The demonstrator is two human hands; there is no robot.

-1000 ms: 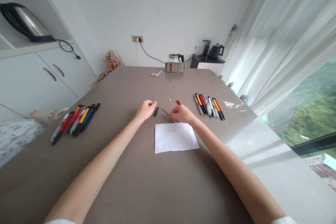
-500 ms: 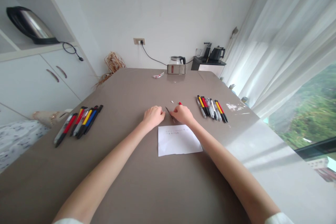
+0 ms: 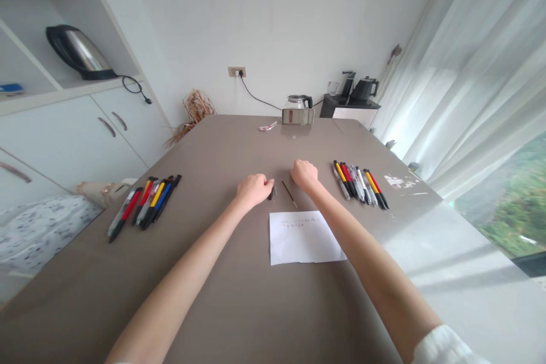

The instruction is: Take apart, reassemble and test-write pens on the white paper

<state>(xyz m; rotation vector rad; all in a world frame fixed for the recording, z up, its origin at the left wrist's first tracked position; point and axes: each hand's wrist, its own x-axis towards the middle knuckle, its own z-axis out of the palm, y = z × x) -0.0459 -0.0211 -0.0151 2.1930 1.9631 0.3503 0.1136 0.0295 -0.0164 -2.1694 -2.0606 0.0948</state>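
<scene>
My left hand (image 3: 255,189) rests low over the table with its fingers curled. A small black pen part (image 3: 271,194) shows under its thumb and fingertips. Just right of that lies a tiny spring-like piece (image 3: 275,190). A thin dark pen refill (image 3: 289,193) lies slanted between my hands, touched by neither. Farther out, my right hand (image 3: 304,173) is closed, knuckles up, on the table; whatever its fingers hold is hidden. Below both hands lies a white sheet of paper (image 3: 301,247) with faint handwriting near its top; my right forearm passes over its right edge.
Several pens (image 3: 143,205) lie in a group at left, and several more pens (image 3: 360,183) at right. A phone (image 3: 297,117) stands before a glass pot (image 3: 296,101) at the far edge. A crumpled wrapper (image 3: 267,126) lies nearby.
My right hand has moved off the refill and farther out, over where small red and white pieces lay. The black part and spring now show beside my left hand. The view has shifted left.
</scene>
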